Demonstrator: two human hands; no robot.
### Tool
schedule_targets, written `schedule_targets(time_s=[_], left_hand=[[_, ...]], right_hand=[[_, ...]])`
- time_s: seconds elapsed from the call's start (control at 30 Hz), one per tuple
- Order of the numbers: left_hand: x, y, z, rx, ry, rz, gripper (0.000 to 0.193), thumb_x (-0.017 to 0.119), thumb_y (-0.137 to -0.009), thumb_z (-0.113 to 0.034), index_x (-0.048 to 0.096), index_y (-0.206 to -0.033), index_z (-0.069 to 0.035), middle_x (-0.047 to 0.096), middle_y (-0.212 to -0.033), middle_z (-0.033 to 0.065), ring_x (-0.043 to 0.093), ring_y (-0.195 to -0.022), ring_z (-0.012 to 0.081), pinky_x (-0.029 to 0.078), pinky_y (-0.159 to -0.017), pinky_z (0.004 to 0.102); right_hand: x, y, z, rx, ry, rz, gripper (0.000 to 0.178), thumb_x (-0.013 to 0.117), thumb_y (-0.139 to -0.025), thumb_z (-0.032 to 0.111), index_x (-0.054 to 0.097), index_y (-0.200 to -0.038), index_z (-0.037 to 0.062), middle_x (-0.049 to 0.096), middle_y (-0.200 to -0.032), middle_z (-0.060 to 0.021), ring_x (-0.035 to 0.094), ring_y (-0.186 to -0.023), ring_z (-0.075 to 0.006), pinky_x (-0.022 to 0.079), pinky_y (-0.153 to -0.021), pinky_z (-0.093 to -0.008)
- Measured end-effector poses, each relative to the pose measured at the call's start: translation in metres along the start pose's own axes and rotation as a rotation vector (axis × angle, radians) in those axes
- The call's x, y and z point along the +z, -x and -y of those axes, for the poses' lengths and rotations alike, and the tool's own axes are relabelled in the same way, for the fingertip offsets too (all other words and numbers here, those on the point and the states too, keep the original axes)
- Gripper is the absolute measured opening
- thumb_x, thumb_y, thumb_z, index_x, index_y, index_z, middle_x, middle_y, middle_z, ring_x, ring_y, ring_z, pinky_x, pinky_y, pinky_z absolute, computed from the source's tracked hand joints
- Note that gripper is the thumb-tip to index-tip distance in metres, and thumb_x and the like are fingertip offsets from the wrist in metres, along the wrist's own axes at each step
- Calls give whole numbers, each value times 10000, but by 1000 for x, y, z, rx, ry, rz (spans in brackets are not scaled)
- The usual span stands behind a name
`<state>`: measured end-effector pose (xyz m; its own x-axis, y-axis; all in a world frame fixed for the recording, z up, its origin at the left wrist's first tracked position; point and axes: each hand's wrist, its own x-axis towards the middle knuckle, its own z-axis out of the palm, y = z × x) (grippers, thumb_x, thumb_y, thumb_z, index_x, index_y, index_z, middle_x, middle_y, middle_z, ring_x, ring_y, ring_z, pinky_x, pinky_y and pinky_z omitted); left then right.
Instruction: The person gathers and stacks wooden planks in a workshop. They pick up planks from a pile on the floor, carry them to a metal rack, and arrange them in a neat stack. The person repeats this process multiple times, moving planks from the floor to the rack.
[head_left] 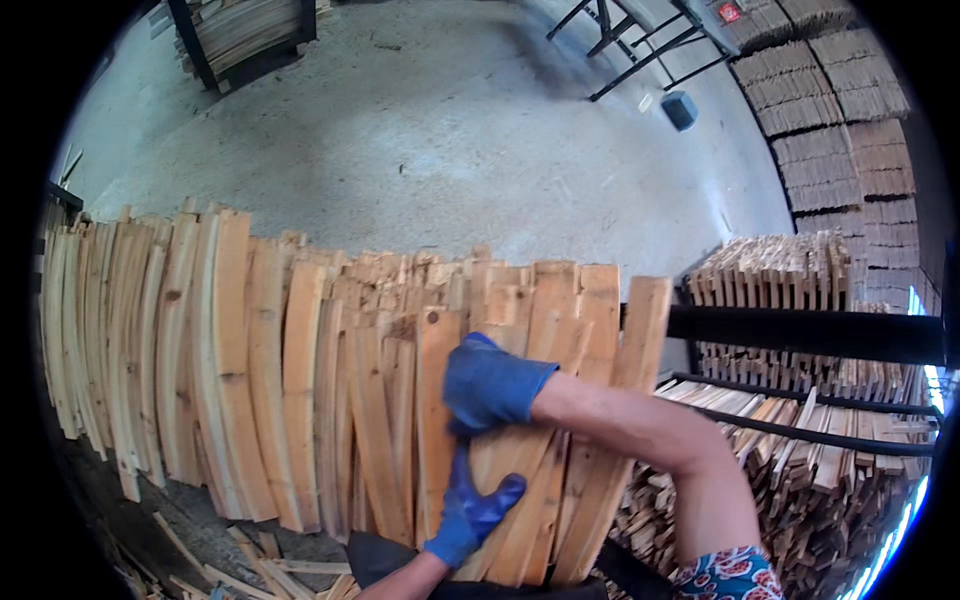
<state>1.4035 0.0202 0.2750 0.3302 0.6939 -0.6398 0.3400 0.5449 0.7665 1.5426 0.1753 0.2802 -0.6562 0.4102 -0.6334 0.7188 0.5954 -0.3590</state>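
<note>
Wooden boards (232, 330) form a long, uneven row across the view, standing side by side. My right hand (495, 385), in a blue glove, reaches in from the right and curls over the upper part of the boards right of the row's middle; its fingertips are hidden. Below it, my left hand (478, 510), also in a blue glove, grips a light board (510, 455) by its left edge, the thumb lying across its face. A knotted board (437, 400) stands just left of both hands. At the right end, another board (642, 335) leans outward.
A black metal bar (800, 335) runs rightward from the row. Beyond it are stacked wood pieces (770, 270) and tall bundles (815, 165). A metal-legged stand (640, 45) and dark blue block (679, 110) rest on the concrete floor (400, 150). Loose slats (260, 560) lie at lower left.
</note>
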Motion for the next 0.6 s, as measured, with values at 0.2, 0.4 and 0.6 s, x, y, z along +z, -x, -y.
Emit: schedule_targets(time_s=[0.2, 0.4, 0.6], left_hand=[[14, -4, 6, 120, 29, -91, 809, 711, -745, -380, 345, -1307, 73, 537, -1169, 280, 573, -1050, 365, 472, -855, 407], [12, 1, 12, 134, 2, -170, 740, 678, -786, -360, 338, -1333, 5, 572, -1093, 286, 601, -973, 398, 485, -819, 429], [-20, 90, 28, 453, -235, -159, 794, 696, -751, -398, 344, -1354, -19, 376, -1350, 267, 399, -1230, 421, 332, -1021, 466]], right_hand=[[-11, -19, -2, 156, -37, 17, 308, 550, -774, 401, 715, -761, 141, 681, -770, -80, 655, -745, -278, 476, -612, -411], [-5, -27, -5, 148, 48, -42, 299, 547, -767, 409, 712, -747, 161, 675, -760, -94, 657, -751, -290, 489, -628, -430], [-13, -6, 23, 109, 1, -130, 427, 528, -781, 502, 679, -972, 151, 650, -959, -86, 600, -976, -276, 421, -892, -431]])
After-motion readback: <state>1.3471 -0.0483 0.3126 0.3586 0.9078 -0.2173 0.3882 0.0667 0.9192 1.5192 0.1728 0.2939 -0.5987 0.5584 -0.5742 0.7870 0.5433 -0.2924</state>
